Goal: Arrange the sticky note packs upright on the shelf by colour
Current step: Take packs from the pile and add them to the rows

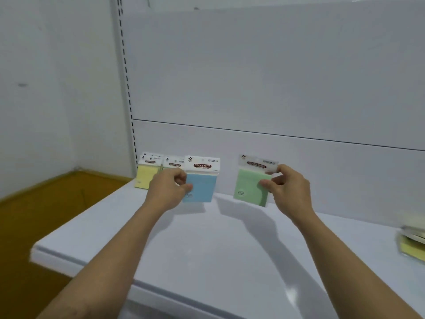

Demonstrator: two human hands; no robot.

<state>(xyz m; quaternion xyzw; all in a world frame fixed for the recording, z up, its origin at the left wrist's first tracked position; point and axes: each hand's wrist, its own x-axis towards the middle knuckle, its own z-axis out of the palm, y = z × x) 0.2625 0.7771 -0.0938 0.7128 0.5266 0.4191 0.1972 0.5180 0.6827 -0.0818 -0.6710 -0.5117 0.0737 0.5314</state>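
A yellow sticky note pack (145,175) stands upright against the back panel at the shelf's left end. Beside it a second pack (173,164) shows only its header; my hand hides the rest. My left hand (169,188) grips the left edge of a blue pack (202,185), upright near the back panel. My right hand (288,188) pinches the right edge of a green pack (247,186), held upright and slightly tilted further right, its lower edge close to the shelf (207,245).
A small pile of packs (412,241), yellow at the bottom, lies flat at the shelf's right edge, blurred. The white back panel (276,88) rises behind the packs. A slotted upright (125,72) marks the shelf's left end, with brown floor (34,222) beyond.
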